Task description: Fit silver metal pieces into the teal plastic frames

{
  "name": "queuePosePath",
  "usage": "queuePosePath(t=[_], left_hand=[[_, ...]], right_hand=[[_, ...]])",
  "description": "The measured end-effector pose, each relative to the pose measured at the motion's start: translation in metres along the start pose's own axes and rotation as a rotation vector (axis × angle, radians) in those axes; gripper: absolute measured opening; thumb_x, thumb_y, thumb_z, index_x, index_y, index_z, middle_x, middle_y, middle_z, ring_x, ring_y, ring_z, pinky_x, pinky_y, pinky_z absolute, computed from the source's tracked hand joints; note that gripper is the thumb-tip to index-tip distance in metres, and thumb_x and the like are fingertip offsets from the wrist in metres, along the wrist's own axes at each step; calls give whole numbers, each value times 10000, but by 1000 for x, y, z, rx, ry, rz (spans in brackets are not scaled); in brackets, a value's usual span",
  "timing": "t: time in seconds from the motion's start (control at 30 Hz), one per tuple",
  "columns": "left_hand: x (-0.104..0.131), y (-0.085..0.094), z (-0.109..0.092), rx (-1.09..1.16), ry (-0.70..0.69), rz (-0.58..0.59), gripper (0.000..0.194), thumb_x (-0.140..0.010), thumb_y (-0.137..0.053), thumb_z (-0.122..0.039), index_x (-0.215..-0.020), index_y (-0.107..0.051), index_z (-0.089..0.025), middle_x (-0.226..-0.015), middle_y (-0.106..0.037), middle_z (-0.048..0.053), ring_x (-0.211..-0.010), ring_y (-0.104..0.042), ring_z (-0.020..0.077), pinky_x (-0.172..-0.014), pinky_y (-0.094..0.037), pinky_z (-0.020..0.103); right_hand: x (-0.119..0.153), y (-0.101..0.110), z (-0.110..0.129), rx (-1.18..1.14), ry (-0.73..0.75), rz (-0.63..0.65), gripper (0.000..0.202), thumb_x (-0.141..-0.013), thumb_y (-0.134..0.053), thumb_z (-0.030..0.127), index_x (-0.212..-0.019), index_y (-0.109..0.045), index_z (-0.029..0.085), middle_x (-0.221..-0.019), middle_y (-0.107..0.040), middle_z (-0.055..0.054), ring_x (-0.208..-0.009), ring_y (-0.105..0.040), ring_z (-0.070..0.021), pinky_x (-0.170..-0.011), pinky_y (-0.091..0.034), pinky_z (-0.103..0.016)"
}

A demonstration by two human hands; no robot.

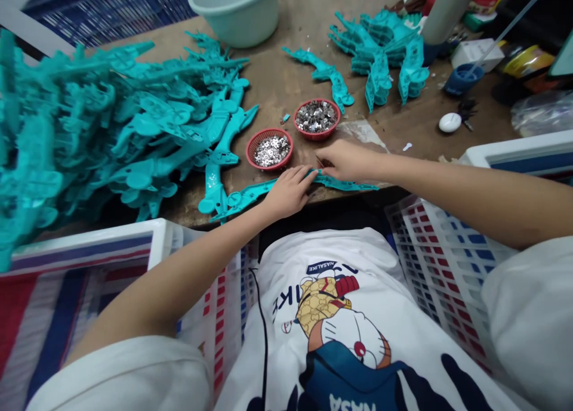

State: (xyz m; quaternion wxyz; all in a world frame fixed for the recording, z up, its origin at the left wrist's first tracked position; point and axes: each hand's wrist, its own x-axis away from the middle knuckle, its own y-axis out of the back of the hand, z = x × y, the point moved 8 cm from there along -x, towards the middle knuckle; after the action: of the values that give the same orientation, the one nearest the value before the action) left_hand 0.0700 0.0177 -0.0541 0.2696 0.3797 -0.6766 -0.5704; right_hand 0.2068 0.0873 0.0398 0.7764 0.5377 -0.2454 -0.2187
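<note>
A long teal plastic part [344, 183] lies along the table's front edge. My left hand [290, 191] rests over its middle, fingers wrapped on it. Beside it my right hand [344, 160] is closed in a pinch just above the same part, on something too small to make out. Just beyond my hands stand two red baskets: one [270, 151] with shiny small metal pieces, the other [317, 119] with darker metal pieces. A single teal part [323, 72] lies behind the right-hand basket.
A large heap of teal parts [89, 119] covers the left side. Stacked teal parts [380, 53] lie at the back right. A pale green basin [235, 11], a blue cup [463, 80] and a white oval object [450, 123] are farther off. White crates [156, 244] flank my body.
</note>
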Motion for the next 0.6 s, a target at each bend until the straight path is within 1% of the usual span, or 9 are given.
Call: queuePosePath(t=[0.1,0.13,0.23,0.3,0.4,0.47,0.53,0.57,0.6], left_hand=[[-1,1,-1,-28,-16,13,775,-1009,-556,-186,-1779,-545,-91,-1810,-550,260,-1646,-539,433,-1378,-476,666],[-1,1,-1,-37,-19,18,772,-1015,-553,-188,-1781,-545,-94,-1806,-553,258,-1629,-545,437,-1371,-480,667],[0,0,-1,-50,-12,24,777,-1021,-552,-185,-1796,-539,-131,-1809,-549,239,-1596,-551,435,-1360,-484,664],[1,0,-2,-59,6,22,781,-1018,-547,-168,-1798,-539,-146,-1812,-545,236,-1582,-553,434,-1348,-492,665],[2,6,-11,-89,30,20,757,-1014,-540,-134,-1770,-577,-159,-1795,-564,235,-1554,-576,428,-1325,-516,657],[1,19,-21,-119,31,-7,726,-1022,-552,-127,-1744,-608,-176,-1781,-584,222,-1548,-585,424,-1321,-527,644],[-2,42,-33,-159,26,-58,693,-1034,-573,-134,-1724,-627,-184,-1783,-586,214,-1557,-581,430,-1328,-528,631],[-2,56,-39,-182,26,-88,683,-1038,-585,-138,-1719,-630,-184,-1785,-585,215,-1558,-583,433,-1327,-531,625],[-3,72,-45,-208,30,-120,677,-1041,-593,-139,-1715,-630,-182,-1783,-587,217,-1557,-587,435,-1323,-535,620]], right_hand=[[-4,12,-25,102,-58,-52,382,-1146,-615,181,-1476,-803,130,-1365,-841,-176,-1205,-769,-339,-939,-515,-363],[-5,11,-36,165,-92,-20,391,-1150,-599,174,-1474,-814,132,-1380,-838,-184,-1215,-769,-347,-941,-518,-374],[-5,-3,-67,347,-213,181,352,-1138,-603,157,-1355,-876,105,-1287,-851,-226,-1161,-788,-371,-895,-532,-396],[-5,-8,-74,390,-246,204,340,-1161,-607,190,-1331,-885,95,-1290,-845,-250,-1185,-797,-385,-919,-557,-402],[-3,-5,-53,273,-120,105,397,-1208,-646,333,-1464,-834,96,-1476,-785,-274,-1360,-764,-407,-1093,-582,-427],[4,-8,-28,106,39,145,642,-1159,-776,444,-1695,-678,105,-1645,-690,-273,-1485,-708,-411,-1204,-570,-443],[15,-8,-7,-9,134,199,982,-1055,-897,443,-1858,-449,97,-1739,-605,-279,-1522,-688,-422,-1227,-587,-460],[21,-4,1,-31,153,186,1060,-1023,-909,404,-1886,-378,92,-1757,-586,-282,-1514,-693,-430,-1219,-603,-477],[26,3,7,-38,167,143,1051,-1017,-881,360,-1889,-358,91,-1759,-583,-281,-1505,-698,-435,-1213,-614,-499]])
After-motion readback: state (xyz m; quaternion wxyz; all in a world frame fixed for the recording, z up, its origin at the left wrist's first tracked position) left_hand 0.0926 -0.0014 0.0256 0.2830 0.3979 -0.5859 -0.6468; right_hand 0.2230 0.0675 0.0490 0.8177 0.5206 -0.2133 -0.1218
